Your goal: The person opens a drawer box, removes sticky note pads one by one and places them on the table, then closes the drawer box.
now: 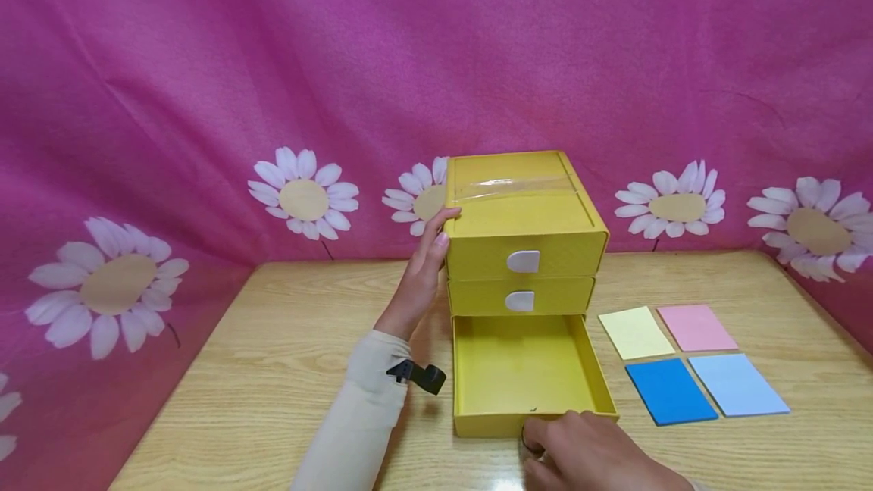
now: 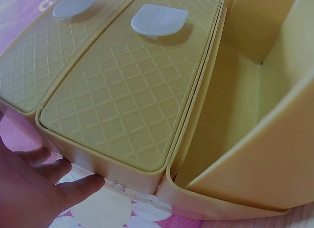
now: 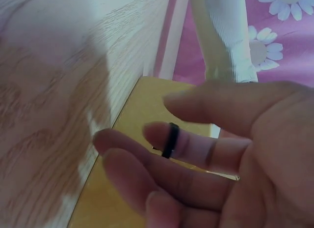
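Observation:
A yellow drawer unit (image 1: 525, 211) stands on the table, its bottom drawer (image 1: 521, 370) pulled out and bare inside apart from a small dark mark. Its upper two drawers are closed, each with a white tab handle (image 1: 523, 261). My left hand (image 1: 419, 279) rests against the unit's left side, fingertips reaching the top edge; the left wrist view shows its fingers extended along that side. At the bottom drawer's front is my right hand (image 1: 589, 449), fingers loosely bent, the thumb apart from them in the right wrist view. A black ring (image 3: 170, 140) circles one finger. The bottom handle is hidden.
Right of the unit lie four-sided flat pads: pale yellow (image 1: 636, 333), pink (image 1: 697, 327), dark blue (image 1: 671, 391) and light blue (image 1: 739, 385). A pink cloth (image 1: 518, 44) with daisies hangs behind the wooden table (image 1: 273, 370).

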A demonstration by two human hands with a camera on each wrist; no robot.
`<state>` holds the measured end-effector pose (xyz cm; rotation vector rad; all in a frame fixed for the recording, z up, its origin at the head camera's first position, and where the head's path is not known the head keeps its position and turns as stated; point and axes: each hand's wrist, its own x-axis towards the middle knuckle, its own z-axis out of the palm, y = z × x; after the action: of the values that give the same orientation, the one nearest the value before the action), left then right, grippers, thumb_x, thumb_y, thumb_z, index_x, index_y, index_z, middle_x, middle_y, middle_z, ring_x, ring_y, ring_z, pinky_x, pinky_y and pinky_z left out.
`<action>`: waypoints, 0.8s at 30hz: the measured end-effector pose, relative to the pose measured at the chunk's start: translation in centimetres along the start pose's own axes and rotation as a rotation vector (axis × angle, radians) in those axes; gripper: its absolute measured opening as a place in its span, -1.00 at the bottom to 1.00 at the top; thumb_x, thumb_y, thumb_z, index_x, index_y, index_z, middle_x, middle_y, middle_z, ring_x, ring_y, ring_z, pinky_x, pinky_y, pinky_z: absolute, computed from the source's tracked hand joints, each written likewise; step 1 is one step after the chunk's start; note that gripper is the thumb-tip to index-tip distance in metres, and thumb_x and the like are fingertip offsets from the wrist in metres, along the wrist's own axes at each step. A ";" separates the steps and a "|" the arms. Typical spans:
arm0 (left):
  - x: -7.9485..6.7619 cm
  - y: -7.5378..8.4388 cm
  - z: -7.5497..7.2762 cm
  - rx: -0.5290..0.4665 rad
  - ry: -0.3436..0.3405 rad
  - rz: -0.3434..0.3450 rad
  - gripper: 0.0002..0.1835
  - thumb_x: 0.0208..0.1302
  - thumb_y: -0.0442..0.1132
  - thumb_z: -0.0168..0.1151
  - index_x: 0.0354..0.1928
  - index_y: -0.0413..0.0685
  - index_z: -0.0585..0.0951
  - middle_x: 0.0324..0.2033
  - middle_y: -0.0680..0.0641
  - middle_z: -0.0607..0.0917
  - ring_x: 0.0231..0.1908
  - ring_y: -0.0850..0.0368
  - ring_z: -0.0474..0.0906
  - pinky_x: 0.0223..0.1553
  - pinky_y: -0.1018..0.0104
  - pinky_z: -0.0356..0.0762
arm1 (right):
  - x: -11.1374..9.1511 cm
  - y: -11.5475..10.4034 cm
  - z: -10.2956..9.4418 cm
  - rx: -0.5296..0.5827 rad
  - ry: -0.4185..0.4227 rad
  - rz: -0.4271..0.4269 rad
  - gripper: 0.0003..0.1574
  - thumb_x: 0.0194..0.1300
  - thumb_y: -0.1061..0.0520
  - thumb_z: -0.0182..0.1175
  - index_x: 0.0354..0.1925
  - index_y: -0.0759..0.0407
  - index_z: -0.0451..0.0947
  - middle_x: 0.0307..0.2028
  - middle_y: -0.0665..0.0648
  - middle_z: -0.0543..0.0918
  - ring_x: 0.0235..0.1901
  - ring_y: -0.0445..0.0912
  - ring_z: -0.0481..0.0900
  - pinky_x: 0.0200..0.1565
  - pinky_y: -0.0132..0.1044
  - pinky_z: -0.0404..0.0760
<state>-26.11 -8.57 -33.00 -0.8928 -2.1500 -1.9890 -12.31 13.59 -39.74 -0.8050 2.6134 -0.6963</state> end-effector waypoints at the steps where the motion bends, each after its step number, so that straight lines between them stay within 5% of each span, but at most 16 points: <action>1: 0.0 0.0 0.0 0.002 0.002 0.002 -0.51 0.52 -0.17 -0.35 0.43 -0.05 0.12 0.46 -0.09 0.03 0.36 -0.02 0.09 0.34 -0.13 0.05 | 0.0 0.0 0.0 -0.007 0.011 0.002 -0.81 0.28 0.01 0.21 -0.49 -0.16 0.47 -0.72 -0.22 0.29 -0.67 -0.33 0.31 -0.58 -0.40 0.32; 10: 0.7 -3.0 -0.3 0.014 0.029 0.032 -0.53 0.53 -0.06 -0.34 0.42 0.16 0.18 0.46 0.09 0.05 0.41 0.09 0.00 0.33 -0.19 0.02 | 0.1 0.0 0.0 -0.108 0.110 -0.033 -0.82 0.29 0.06 0.21 -0.46 -0.12 0.48 -0.72 -0.21 0.27 -0.69 -0.32 0.25 -0.61 -0.40 0.27; 24: 0.8 -3.2 -0.4 0.009 0.021 0.017 -0.52 0.53 -0.07 -0.34 0.43 0.15 0.15 0.48 0.07 -0.02 0.43 0.11 -0.05 0.35 -0.16 -0.01 | 0.4 -0.3 -0.3 -0.058 0.096 0.035 -0.91 0.31 0.03 0.20 -0.37 -0.11 0.52 -0.66 -0.23 0.37 -0.62 -0.32 0.32 -0.54 -0.37 0.31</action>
<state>-28.37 -8.58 -35.41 -0.8813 -2.1311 -1.9706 -12.62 13.25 -39.33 -0.7580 2.7388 -0.6675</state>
